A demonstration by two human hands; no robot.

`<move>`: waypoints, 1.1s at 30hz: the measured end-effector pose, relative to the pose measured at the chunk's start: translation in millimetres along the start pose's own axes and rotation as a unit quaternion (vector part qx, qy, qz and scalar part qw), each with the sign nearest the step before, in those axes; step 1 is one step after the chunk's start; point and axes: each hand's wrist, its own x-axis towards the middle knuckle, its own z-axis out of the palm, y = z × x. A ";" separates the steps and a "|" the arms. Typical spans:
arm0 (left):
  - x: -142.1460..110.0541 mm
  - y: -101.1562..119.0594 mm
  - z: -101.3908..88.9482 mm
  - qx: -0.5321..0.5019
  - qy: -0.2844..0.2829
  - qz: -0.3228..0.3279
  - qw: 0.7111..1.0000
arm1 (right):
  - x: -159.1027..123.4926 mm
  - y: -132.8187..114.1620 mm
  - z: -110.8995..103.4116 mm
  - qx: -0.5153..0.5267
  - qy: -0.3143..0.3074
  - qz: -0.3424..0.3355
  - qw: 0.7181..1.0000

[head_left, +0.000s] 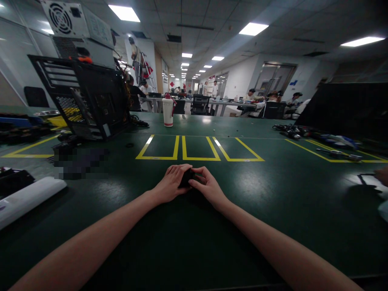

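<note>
My left hand (170, 184) and my right hand (206, 186) meet in the middle of the dark green table (242, 210). Both are closed around a small black object (186, 178) that rests on or just above the table top; most of it is hidden by my fingers. Just beyond my hands lie three yellow taped boxes (198, 148).
An open black computer case (87, 99) stands at the back left with a grey power supply (77, 30) above it. A white bottle (167, 110) stands behind the taped boxes. Tools and cables (318, 137) lie at the right. Another person's hand (382, 175) shows at the right edge. People sit at far desks.
</note>
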 end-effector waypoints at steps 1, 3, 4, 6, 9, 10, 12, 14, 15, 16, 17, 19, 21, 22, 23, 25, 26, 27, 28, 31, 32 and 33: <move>0.0 -0.1 0.0 0.000 0.001 -0.001 1.000 | 0.0 0.0 -0.2 -0.003 -0.002 -0.005 1.000; 0.1 -0.3 0.0 -0.001 0.001 -0.002 1.000 | 0.1 -1.1 -1.0 -0.016 -0.003 -0.013 1.000; 0.2 -0.4 0.0 0.000 -0.001 -0.002 1.000 | 0.3 -1.9 -1.5 -0.020 -0.004 -0.013 1.000; 0.3 -0.5 0.0 0.001 -0.004 -0.001 1.000 | 0.9 -3.6 -2.4 -0.021 -0.003 -0.006 1.000; 0.2 -1.0 0.4 0.004 -0.005 0.001 1.000 | 1.9 -4.5 -2.5 -0.015 -0.012 0.021 1.000; 0.2 -1.2 0.7 0.005 -0.004 0.001 1.000 | 2.0 -4.3 -2.1 -0.011 -0.014 0.027 0.999; 0.0 -1.5 1.2 0.007 -0.002 -0.001 1.000 | 1.8 -3.2 -1.1 -0.002 -0.015 0.025 1.000; 0.0 -1.8 1.6 0.005 -0.002 -0.001 1.000 | 1.3 -1.9 -0.2 0.007 -0.010 0.006 1.000; 0.0 -2.0 1.7 0.003 -0.001 0.000 1.000 | 1.0 -1.3 0.0 0.007 -0.008 -0.006 1.000; 0.0 -2.1 1.7 0.002 0.000 0.001 1.000 | 0.9 -0.7 0.0 0.003 -0.007 -0.017 1.000; 0.0 -2.1 1.7 0.001 0.001 0.002 1.000 | 1.0 -0.3 -0.2 -0.003 -0.006 -0.024 1.000; 0.0 -2.3 1.6 0.002 0.003 0.003 1.000 | 1.7 0.1 -1.0 -0.018 -0.004 -0.032 0.999; -0.1 -2.4 1.6 0.006 0.001 0.003 1.000 | 2.7 -0.4 -2.0 -0.025 -0.001 -0.026 0.999; -0.1 -2.5 1.6 0.007 0.000 0.003 1.000 | 3.2 -0.9 -2.4 -0.026 -0.001 -0.019 0.999; -0.1 -2.5 1.7 0.008 -0.001 0.003 1.000 | 3.4 -1.5 -2.7 -0.026 -0.003 -0.009 1.000; 0.0 -2.4 1.8 0.008 0.000 0.004 1.000 | 3.2 -3.0 -2.8 -0.027 -0.011 0.011 1.000; 0.0 -2.3 1.8 0.008 0.000 0.004 1.000 | 2.8 -3.6 -2.5 -0.027 -0.015 0.019 0.999; 0.0 -2.2 1.7 0.007 0.001 0.004 1.000 | 2.2 -4.0 -2.1 -0.025 -0.017 0.024 0.999; 0.0 -2.0 1.6 0.006 0.002 0.004 1.000 | 1.7 -4.2 -1.6 -0.019 -0.018 0.027 0.999; 0.0 -1.5 0.8 0.004 0.001 0.002 1.000 | 0.7 -3.1 0.0 0.004 -0.015 0.020 1.000; 0.0 -1.3 0.6 0.004 0.001 0.001 1.000 | 0.7 -2.4 0.3 0.008 -0.013 0.014 1.000; 0.0 -1.2 0.3 0.003 0.001 0.001 1.000 | 0.9 -1.6 0.3 0.010 -0.012 0.006 1.000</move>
